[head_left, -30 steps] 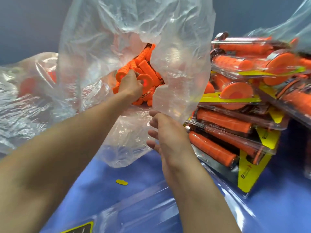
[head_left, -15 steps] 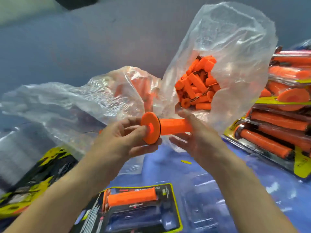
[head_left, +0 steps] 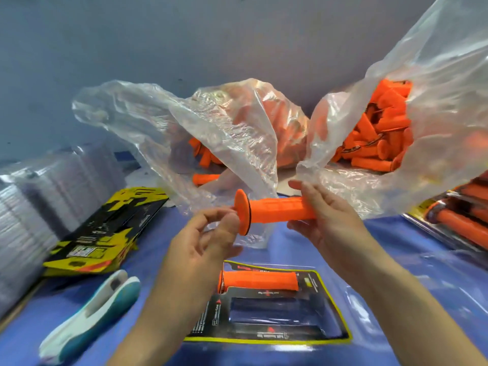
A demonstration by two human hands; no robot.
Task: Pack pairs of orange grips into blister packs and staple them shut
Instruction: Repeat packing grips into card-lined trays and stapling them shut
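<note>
An orange grip hangs level above the table, held at both ends. My left hand pinches its flanged end with thumb and fingers. My right hand wraps the plain end. Below them an open blister pack with a black and yellow card lies on the blue table; one orange grip sits in its upper slot and the lower slot is bare. Two clear plastic bags hold loose orange grips, one at the centre back and one at the right.
A white and teal stapler lies at the lower left. Black and yellow cards are stacked at the left, beside a pile of clear blister shells. Packed blister packs lie at the right edge.
My left hand drew a grip out of the right bag. Both hands brought it down and toward me over the open blister pack, now turned level. The view dropped to the table.
</note>
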